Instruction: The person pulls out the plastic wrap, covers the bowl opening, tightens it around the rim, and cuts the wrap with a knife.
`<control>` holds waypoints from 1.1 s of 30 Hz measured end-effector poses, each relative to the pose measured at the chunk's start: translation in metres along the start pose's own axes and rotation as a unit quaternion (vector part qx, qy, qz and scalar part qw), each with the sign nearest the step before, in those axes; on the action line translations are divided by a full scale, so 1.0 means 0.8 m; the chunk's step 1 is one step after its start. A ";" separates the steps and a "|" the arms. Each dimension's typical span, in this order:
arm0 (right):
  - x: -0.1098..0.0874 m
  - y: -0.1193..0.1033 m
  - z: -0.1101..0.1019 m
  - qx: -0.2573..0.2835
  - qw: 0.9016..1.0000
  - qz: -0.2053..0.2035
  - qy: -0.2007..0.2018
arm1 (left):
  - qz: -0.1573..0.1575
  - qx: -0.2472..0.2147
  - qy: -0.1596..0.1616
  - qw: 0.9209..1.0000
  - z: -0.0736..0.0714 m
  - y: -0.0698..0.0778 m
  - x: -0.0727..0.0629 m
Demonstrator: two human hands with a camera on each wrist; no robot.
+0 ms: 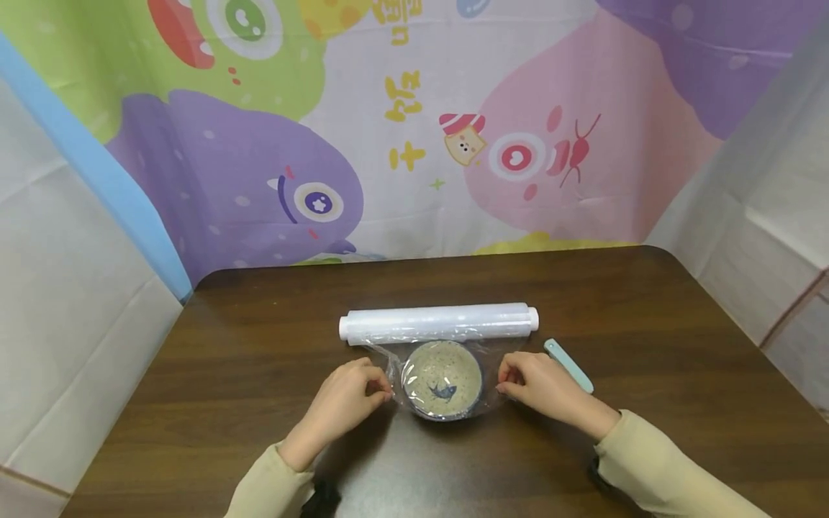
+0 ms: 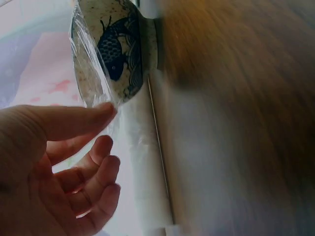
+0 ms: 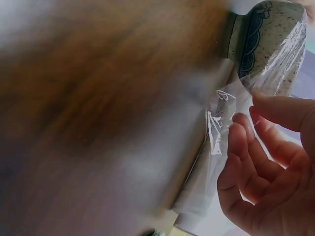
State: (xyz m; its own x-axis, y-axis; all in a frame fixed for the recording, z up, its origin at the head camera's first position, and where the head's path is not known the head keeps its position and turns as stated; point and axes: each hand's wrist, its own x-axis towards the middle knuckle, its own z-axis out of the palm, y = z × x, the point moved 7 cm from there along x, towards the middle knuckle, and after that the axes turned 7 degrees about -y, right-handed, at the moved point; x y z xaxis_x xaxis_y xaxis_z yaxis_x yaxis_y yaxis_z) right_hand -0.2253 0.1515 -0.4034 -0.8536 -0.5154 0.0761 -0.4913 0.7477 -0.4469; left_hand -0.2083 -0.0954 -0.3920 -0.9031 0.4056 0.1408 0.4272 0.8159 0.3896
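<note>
Held a sheet of clear cling film (image 3: 215, 132) from two sides, drawn across the mouth of a speckled bowl (image 3: 270, 34). Pinched the film between thumb and forefinger of the left hand (image 1: 350, 396), near the bowl's left side, with the other fingers loosely bent. Gripped it likewise with the right hand (image 1: 542, 385), near the bowl's right side, thumb against forefinger, with wrinkled, glinting film close by the fingertips.

Had the bowl upright on the dark wood-grained desk (image 1: 227, 374), between both hands, with its speckled inside visible through the film. Saw a dark blue fish (image 2: 112, 49) and a pattern of waves on its outer wall in the left wrist view. Found the roll (image 1: 440, 324) of film lying crosswise just behind the bowl, with white ends poking out at left and right. Could not tell about any join between sheet and roll.

Noticed a slim pale-blue tool (image 1: 570, 365) lying slantwise on the desk, just beyond the right hand. Wore pale beige sleeves (image 1: 654, 457). Faced a curtain (image 1: 414, 208) printed with purple, green and pink cartoon creatures behind the desk.
</note>
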 end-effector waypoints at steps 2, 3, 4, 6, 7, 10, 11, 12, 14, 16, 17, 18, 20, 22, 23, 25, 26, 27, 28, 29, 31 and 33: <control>0.006 0.000 0.000 0.006 1.000 0.015 0.004 | -0.012 -0.017 0.005 1.000 0.000 0.001 0.004; 0.008 0.000 0.000 0.009 1.000 0.023 0.007 | -0.018 -0.030 0.007 0.999 0.000 0.001 0.006; 0.009 0.000 0.001 0.013 0.999 0.034 0.011 | -0.023 -0.042 0.009 0.999 0.001 0.002 0.007; 0.010 -0.001 0.003 0.025 0.998 0.055 0.016 | -0.031 -0.065 0.018 0.997 0.002 0.003 0.009; 0.011 -0.002 0.005 0.033 0.997 0.065 0.019 | -0.035 -0.077 0.025 0.996 0.002 0.004 0.009; 0.010 -0.008 0.008 0.065 0.993 0.096 0.033 | -0.050 -0.112 0.046 0.991 0.002 0.006 0.009; 0.009 -0.010 0.010 0.080 0.990 0.106 0.036 | -0.054 -0.120 0.052 0.990 0.003 0.006 0.008; 0.007 -0.012 0.012 0.097 0.988 0.114 0.039 | -0.057 -0.127 0.057 0.989 0.004 0.007 0.007; 0.003 -0.018 0.016 0.127 0.983 0.124 0.043 | -0.060 -0.136 0.063 0.987 0.005 0.008 0.004; -0.002 -0.021 0.019 0.156 0.977 0.134 0.046 | -0.057 -0.145 0.064 0.986 0.006 0.009 0.002; -0.004 -0.022 0.020 0.170 0.974 0.140 0.049 | -0.057 -0.153 0.065 0.985 0.006 0.008 0.001; -0.007 -0.023 0.021 0.186 0.970 0.148 0.052 | -0.059 -0.162 0.066 0.983 0.007 0.007 0.000; -0.011 -0.024 0.025 0.243 0.956 0.157 0.055 | -0.085 -0.203 0.067 0.973 0.008 0.001 -0.003; -0.014 -0.023 0.030 0.320 0.930 0.174 0.053 | -0.128 -0.275 0.067 0.950 0.012 -0.008 -0.005; -0.014 -0.023 0.034 0.363 0.912 0.182 0.051 | -0.153 -0.322 0.065 0.932 0.016 -0.012 -0.006; -0.014 -0.023 0.042 0.451 0.869 0.196 0.042 | -0.201 -0.425 0.057 0.881 0.026 -0.017 -0.009; -0.013 -0.023 0.046 0.486 0.849 0.204 0.041 | -0.217 -0.474 0.052 0.852 0.032 -0.018 -0.009; -0.012 -0.024 0.050 0.514 0.831 0.209 0.040 | -0.228 -0.521 0.047 0.821 0.038 -0.018 -0.009; -0.010 -0.026 0.053 0.541 0.813 0.212 0.041 | -0.236 -0.556 0.041 0.796 0.044 -0.017 -0.008; -0.008 -0.027 0.056 0.563 0.797 0.214 0.045 | -0.238 -0.584 0.035 0.775 0.049 -0.015 -0.005; -0.001 -0.029 0.061 0.592 0.776 0.212 0.055 | -0.226 -0.624 0.026 0.747 0.058 -0.012 0.002; 0.007 -0.030 0.066 0.608 0.763 0.207 0.066 | -0.211 -0.644 0.022 0.735 0.066 -0.010 0.010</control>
State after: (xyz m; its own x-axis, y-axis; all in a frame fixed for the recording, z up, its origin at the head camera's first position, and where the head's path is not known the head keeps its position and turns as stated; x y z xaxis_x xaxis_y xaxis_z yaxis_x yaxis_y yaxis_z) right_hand -0.2088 0.1082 -0.4394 -0.9416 -0.2330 -0.2431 0.2814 -0.1482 -0.9481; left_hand -0.2165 -0.0769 -0.4420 -0.9561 0.1909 -0.2223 -0.2615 -0.2134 0.9413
